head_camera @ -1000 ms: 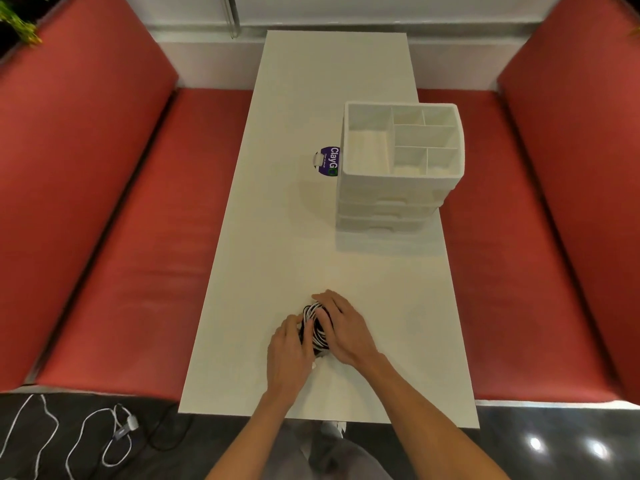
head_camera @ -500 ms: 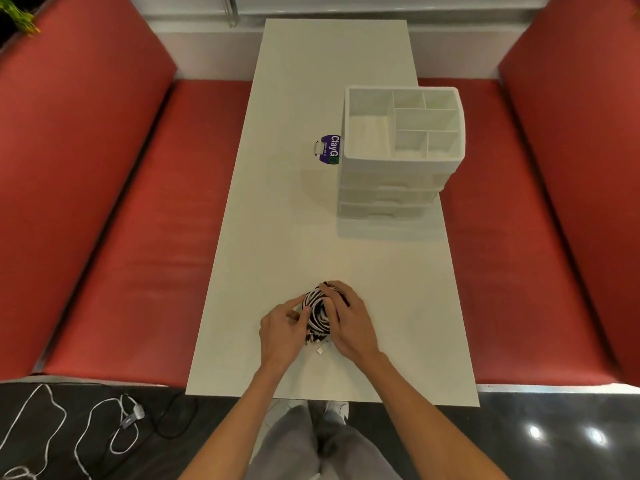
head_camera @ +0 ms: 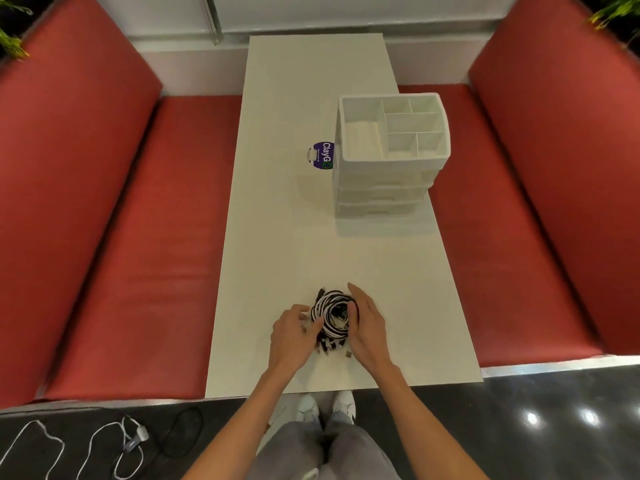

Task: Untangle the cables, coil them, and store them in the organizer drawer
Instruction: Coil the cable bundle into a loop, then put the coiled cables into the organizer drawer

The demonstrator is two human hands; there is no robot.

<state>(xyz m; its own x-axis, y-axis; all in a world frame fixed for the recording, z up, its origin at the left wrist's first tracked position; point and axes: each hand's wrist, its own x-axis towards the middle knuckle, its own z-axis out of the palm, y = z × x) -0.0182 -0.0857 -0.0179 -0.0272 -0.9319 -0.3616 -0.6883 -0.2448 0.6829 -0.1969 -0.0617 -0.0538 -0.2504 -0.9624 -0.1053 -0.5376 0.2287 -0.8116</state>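
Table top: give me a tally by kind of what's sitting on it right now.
white drawer organizer: 1
cable bundle, black and white, held by the left hand and the right hand: 1 (single cables too tangled to count)
purple label: 1
Total: 3

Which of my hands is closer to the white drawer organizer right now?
Right. The right hand holds the right side of the cable bundle, nearly in line with the organizer; the left hand holds its left side, farther away.
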